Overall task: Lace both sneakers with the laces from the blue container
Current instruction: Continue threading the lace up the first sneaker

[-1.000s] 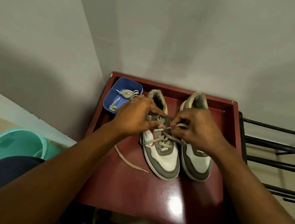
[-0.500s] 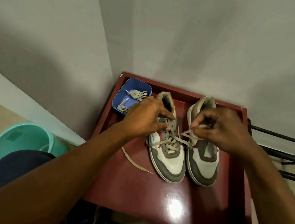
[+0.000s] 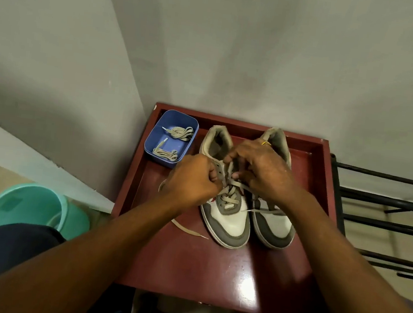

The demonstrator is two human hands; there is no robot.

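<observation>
With left hand [image 3: 192,180] gripping one end of the flat beige lace [image 3: 231,197] and right hand [image 3: 263,170] pinching the other, pull evenly, untwisted, through the eyelets of the grey-and-white sneaker [image 3: 228,223].

A: Any text, brands, numbers?
B: None legible. Checked the sneakers [image 3: 229,218], blue container [image 3: 160,158] and tabletop [image 3: 200,266].
A: Green bucket [image 3: 27,208]?
B: Has a faint patch, too blurred to read.
</observation>
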